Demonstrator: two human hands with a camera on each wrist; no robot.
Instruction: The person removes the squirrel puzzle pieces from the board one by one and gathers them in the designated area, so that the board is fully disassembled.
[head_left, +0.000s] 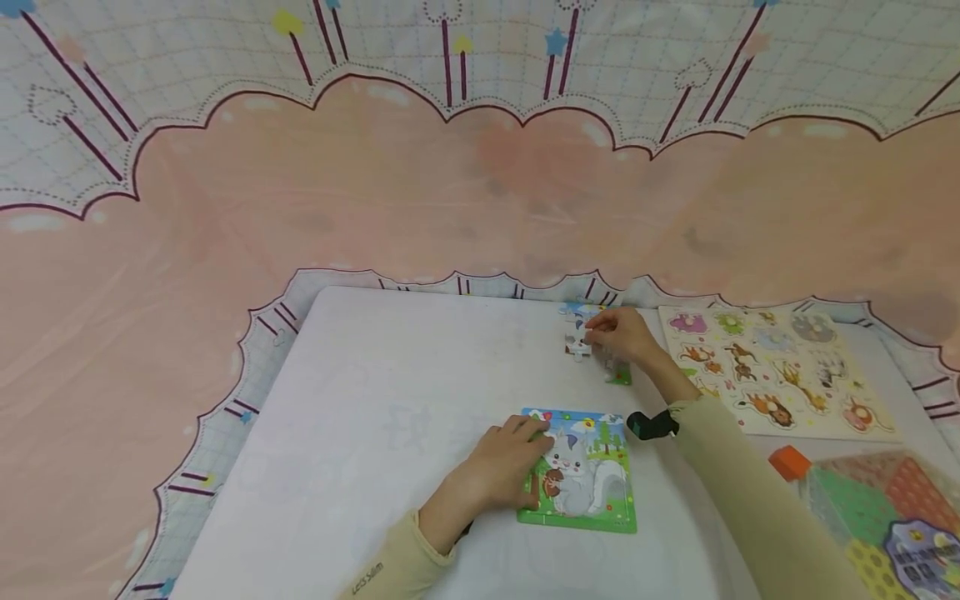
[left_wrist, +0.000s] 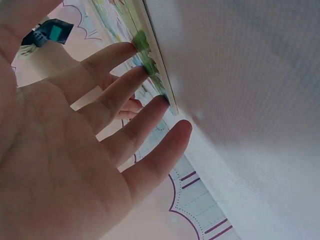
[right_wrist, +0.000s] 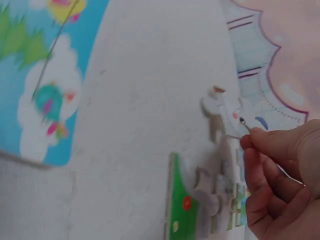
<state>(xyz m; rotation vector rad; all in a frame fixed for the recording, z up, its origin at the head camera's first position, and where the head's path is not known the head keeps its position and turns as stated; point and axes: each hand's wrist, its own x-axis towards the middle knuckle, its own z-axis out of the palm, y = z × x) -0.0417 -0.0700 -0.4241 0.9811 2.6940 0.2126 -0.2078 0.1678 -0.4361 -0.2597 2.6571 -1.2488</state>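
Observation:
A square puzzle board point(head_left: 592, 479) with a white squirrel picture lies on the white table. My left hand point(head_left: 498, 467) rests at its left side, fingers on the picture. Seen in the left wrist view, the fingers point(left_wrist: 117, 100) are spread and nearly straight, the tips against the board's edge. Farther back, my right hand point(head_left: 622, 333) pinches a jigsaw piece point(right_wrist: 231, 116) between thumb and index finger; it shows part of a white animal face. Below that piece in the right wrist view are joined pieces point(right_wrist: 182, 205) with green grass and a red flower.
A cream sheet of animal pictures point(head_left: 780, 371) lies at the back right. In front of it sit an orange block point(head_left: 790, 462) and a clear package of coloured blocks point(head_left: 862, 508). The white table point(head_left: 360, 417) extends left, and a patterned cloth point(head_left: 450, 192) hangs behind.

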